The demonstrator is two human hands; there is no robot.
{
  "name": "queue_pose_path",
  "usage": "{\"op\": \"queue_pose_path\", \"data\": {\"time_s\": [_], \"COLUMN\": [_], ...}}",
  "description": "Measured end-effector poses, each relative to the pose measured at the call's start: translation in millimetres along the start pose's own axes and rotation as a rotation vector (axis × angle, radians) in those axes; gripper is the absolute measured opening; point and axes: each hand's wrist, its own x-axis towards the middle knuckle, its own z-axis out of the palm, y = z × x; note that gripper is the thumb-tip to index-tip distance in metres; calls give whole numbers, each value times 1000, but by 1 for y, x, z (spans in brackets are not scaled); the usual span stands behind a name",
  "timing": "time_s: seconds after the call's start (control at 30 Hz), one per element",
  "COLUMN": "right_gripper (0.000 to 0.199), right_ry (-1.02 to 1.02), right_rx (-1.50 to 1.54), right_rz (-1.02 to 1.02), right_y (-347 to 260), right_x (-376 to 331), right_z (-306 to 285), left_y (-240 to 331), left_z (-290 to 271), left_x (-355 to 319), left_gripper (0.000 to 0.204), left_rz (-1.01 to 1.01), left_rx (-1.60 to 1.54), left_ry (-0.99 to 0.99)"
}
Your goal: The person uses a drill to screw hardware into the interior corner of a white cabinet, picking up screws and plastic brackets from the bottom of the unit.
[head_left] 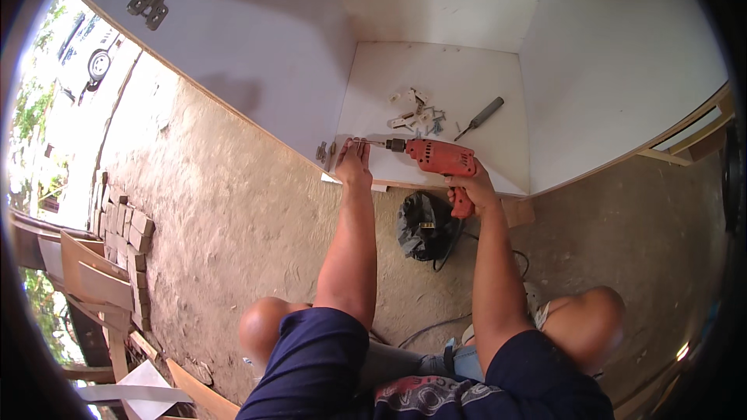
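My right hand (pixel 475 186) is wrapped round the handle of a red power drill (pixel 442 157), held level with its chuck to the left. A long thin bit (pixel 372 142) runs from the chuck toward the cabinet's left side panel (pixel 272 70). At the bit's tip, my left hand (pixel 355 163) has its fingers closed together; whatever they pinch is too small to make out. Just left of those fingers, a metal hinge plate (pixel 321 152) sits at the panel's front edge. Another hinge plate (pixel 149 6) is fixed higher on the same panel.
On the cabinet's white floor (pixel 373 78) lie loose hinge parts and screws (pixel 420 113), with a grey-handled screwdriver (pixel 480 117) beside them. A black plastic bag (pixel 424 225) and a cable (pixel 424 330) are on the ground before me. Stacked bricks (pixel 128 241) and wood offcuts (pixel 101 280) stand left.
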Motion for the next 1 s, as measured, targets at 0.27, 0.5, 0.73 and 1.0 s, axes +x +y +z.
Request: {"op": "queue_pose_path", "data": {"time_s": [0.27, 0.5, 0.73, 1.0], "right_gripper": [56, 50, 52, 52], "right_ry": [-20, 6, -19, -14], "right_rx": [-84, -54, -59, -179], "right_rz": [52, 71, 99, 120], "right_y": [-3, -12, -15, -24], "right_x": [5, -1, 0, 2], "right_z": [4, 9, 10, 17], "left_y": [11, 14, 13, 24], "left_z": [-28, -25, -24, -26], "left_x": [20, 23, 25, 28], "left_gripper": [18, 20, 20, 25], "left_rz": [16, -21, -9, -47], "left_rx": [156, 251, 269, 372], "left_ry": [-57, -28, -16, -53]}}
